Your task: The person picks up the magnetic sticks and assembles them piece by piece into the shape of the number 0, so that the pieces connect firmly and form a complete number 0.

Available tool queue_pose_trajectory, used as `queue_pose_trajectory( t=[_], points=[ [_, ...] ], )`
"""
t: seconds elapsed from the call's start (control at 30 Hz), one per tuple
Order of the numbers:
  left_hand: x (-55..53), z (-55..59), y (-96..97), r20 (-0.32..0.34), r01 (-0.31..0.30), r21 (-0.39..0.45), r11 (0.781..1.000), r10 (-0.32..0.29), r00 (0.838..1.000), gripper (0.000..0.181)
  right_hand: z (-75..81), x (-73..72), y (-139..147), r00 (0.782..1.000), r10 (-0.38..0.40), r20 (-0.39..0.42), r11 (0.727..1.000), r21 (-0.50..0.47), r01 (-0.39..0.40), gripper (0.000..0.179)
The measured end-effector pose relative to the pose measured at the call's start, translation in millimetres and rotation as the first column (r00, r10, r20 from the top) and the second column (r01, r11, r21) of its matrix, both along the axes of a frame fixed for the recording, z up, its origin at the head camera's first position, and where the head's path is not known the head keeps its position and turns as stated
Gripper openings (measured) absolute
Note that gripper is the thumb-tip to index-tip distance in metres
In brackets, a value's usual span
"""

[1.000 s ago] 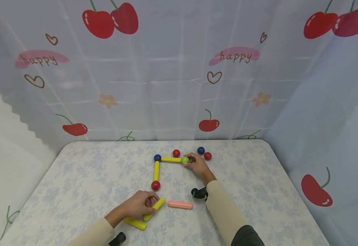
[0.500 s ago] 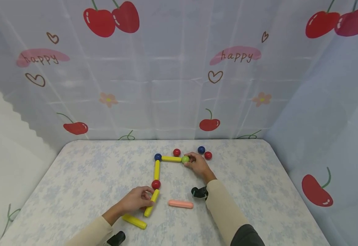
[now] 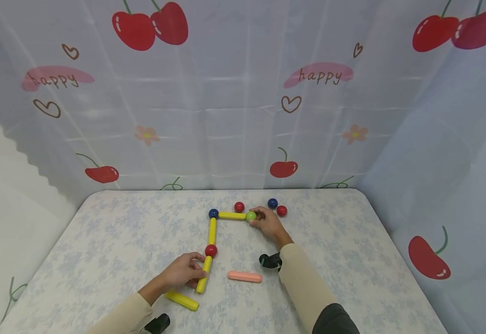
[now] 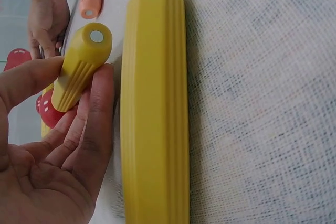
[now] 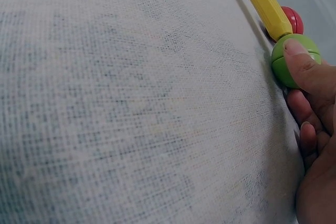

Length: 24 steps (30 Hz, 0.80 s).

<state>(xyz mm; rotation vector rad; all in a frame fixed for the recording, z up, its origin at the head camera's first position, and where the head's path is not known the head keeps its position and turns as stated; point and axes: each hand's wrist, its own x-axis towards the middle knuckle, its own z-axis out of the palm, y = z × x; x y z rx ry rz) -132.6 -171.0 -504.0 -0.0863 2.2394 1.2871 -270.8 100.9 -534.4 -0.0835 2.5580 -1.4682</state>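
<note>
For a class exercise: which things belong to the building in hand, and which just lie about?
In use:
held rod
side rod
far rod
corner ball
joint red ball
green ball

Seemingly lying about:
loose yellow rod
pink rod
loose blue ball
two loose red balls

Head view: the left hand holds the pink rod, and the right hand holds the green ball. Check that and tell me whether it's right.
Not quite: the left hand holds a yellow rod, as the head and left wrist views show. The pink rod lies apart on the table. The right hand does hold the green ball.
</note>
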Motion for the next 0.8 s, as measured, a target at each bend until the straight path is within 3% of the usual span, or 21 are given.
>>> queue_pose_trajectory(
  t=[0.3,0.5,0.8],
  points=[
    [0.9,-0.8,-1.2,-0.018,0.015,0.024,1.0,-0.015,1.0,0.045,0.2,0.4,-0.6,0.999,0.015,-0.036,1.0,0.002,-0.015,0.032],
    [1.4,-0.5,-0.4,-0.04,0.04,0.031,0.999,-0.038,0.998,0.045,-0.5,-0.1,-0.7,1.0,0.005,-0.018,1.0,0.002,-0.005,0.033],
    [2.2,-1.4,-0.2,-0.047,0.045,-0.014,0.999,-0.045,0.998,0.046,-1.5,-0.8,1.1,1.0,0.003,-0.007,1.0,-0.004,-0.003,0.033]
  ],
)
